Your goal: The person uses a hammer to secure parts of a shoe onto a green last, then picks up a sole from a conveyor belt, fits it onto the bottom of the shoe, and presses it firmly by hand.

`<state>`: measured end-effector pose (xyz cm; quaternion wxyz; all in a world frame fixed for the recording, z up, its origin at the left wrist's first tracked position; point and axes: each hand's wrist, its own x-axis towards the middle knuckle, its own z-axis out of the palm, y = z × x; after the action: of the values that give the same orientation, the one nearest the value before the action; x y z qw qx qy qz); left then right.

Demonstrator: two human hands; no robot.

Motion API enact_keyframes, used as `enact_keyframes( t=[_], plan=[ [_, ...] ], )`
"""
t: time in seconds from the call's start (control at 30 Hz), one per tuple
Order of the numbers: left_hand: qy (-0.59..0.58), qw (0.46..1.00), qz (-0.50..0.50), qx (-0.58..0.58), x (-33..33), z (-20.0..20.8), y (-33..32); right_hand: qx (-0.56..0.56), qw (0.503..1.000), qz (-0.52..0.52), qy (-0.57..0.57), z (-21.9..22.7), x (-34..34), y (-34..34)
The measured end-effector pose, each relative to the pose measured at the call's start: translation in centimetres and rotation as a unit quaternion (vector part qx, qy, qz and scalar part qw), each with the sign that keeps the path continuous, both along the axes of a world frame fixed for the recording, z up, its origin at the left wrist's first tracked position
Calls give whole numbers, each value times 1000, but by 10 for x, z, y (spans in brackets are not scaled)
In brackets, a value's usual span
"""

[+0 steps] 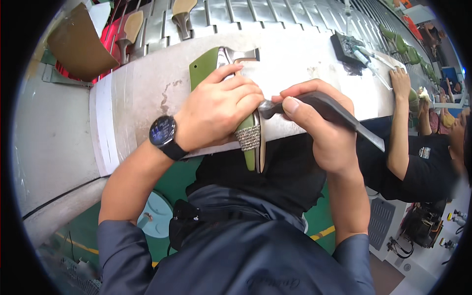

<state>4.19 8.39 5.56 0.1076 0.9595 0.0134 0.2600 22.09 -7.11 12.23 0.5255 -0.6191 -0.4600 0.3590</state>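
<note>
My left hand [220, 105] is wrapped round a shoe [260, 142] on a green shoe last [201, 66], pressing it down at the near edge of the worktable. A glittery band [248, 138] crosses the last near its toe, and a shiny heel part [243, 54] sticks out beyond my fingers. In my right hand [322, 123] is a dark hammer-like tool [327, 105], gripped between thumb and fingers. Its rounded metal head touches or nearly touches the sole edge beside my left fingertips; its flat tail points down to the right. My left hand hides the middle of the shoe.
Slatted metal conveyor [275, 14] runs along the far side, carrying tan-soled shoes [183, 14] and green lasts [400, 45]. A brown sheet [81, 44] stands far left. A black block with brushes [349, 49] sits far right, near a co-worker's hand [400, 83]. Below is a light-blue stool [156, 214].
</note>
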Motion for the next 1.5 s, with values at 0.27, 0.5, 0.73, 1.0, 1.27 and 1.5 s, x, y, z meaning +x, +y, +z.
enact_keyframes(
  t=[0.27,0.5,0.73,1.0,1.27,1.5],
  plan=[
    [-6,1000,-10,6,2,4,3,37,999,7,12,-8,-8,-17],
    [-62,994,4,-90,-1,25,19,48,815,-74,-573,-47,55,17],
    [-192,499,-151,-831,-4,51,-12,254,842,-13,-477,-54,-18,-23],
    [-245,552,-107,-790,-5,34,-36,307,850,-84,-420,-73,-50,-63],
    [-171,528,-122,-823,-20,-9,-56,220,871,-93,-429,-81,-80,-106],
    [-186,502,-117,-837,-25,-23,-66,198,884,-66,-418,-86,-83,-117]
  ],
)
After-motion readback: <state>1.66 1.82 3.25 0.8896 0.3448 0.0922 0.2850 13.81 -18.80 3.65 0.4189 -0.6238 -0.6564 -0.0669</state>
